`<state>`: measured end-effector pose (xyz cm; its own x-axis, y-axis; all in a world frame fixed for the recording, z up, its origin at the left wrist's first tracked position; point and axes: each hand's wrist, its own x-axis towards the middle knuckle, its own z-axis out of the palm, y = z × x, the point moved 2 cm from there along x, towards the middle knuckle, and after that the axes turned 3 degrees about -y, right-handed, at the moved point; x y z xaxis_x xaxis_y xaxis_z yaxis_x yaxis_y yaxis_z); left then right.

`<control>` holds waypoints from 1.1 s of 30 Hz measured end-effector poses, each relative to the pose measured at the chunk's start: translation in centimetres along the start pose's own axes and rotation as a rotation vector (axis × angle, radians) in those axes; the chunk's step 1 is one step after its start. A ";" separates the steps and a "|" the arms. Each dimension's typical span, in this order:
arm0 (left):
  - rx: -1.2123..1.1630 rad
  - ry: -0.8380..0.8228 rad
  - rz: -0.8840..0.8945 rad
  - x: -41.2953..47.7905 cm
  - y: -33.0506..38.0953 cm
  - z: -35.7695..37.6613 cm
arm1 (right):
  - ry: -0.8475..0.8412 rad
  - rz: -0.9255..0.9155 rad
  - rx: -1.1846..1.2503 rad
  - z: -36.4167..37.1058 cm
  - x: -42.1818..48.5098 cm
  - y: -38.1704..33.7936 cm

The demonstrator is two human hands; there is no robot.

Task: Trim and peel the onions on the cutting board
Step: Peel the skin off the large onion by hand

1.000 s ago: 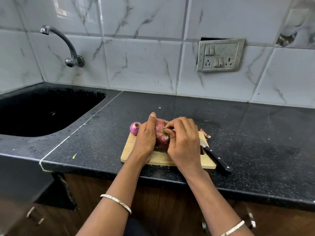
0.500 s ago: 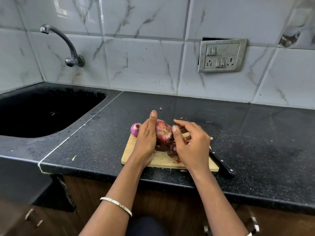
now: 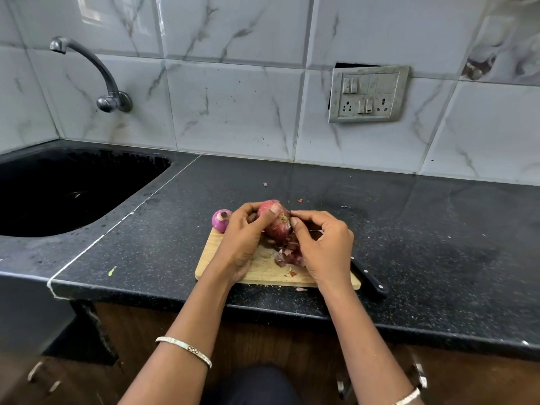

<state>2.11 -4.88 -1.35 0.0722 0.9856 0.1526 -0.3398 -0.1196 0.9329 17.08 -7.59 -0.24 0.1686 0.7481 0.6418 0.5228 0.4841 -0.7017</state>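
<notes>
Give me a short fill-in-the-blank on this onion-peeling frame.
1. The left hand holds a red ____ above the cutting board.
2. The knife lies to the ____ of the board.
3. A smaller onion sits at the board's far ____ corner.
Missing: onion; right; left

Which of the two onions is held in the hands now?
The larger onion, gripped by the left hand and picked at by the right hand. The smaller onion sits untouched at the cutting board's far left corner.
</notes>
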 end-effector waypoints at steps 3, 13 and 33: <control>0.008 -0.022 0.005 0.1 0.0 -0.1 | -0.063 0.012 -0.004 -0.6 1.1 0.1; -0.014 -0.059 0.033 0.0 0.0 0.1 | -0.496 -0.018 -0.025 0.3 3.2 0.3; -0.036 -0.104 0.035 -0.2 0.4 0.0 | -0.219 -0.053 -0.022 -0.6 1.8 0.9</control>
<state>1.96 -5.09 -0.97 0.1557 0.9631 0.2195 -0.3769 -0.1475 0.9144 18.33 -6.07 0.48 -0.0440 0.8038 0.5933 0.5445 0.5172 -0.6603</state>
